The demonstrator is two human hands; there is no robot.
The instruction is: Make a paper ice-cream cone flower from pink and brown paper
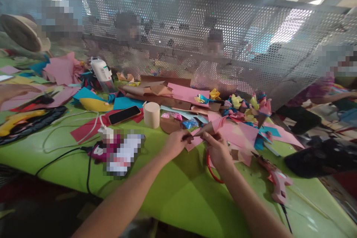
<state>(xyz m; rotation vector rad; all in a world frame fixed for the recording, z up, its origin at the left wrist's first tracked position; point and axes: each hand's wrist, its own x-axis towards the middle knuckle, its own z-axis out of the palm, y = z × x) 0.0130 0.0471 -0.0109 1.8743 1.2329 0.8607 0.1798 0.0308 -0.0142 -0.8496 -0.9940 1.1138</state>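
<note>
Between my two hands is a piece of folded paper [211, 128], brown on the near side and pink at its upper edge, narrowing to a point on the left. My left hand [175, 145] is closed at that narrow end, its fingertips pinched together on the paper. My right hand [219, 150] grips the paper's lower edge between thumb and fingers. A red loop [213, 171], perhaps a handle, shows just below my right hand; whether the hand touches it is hidden. Pink paper sheets [241, 132] lie behind and to the right of my hands.
On the green table [178, 200] are a pink glue gun [279, 186], a cream paper roll [152, 115], a black phone [124, 115], a lit phone [125, 155] and cables. Crumpled paper pieces [237, 101] lie at the back before a perforated metal screen [178, 26]. Other people sit around.
</note>
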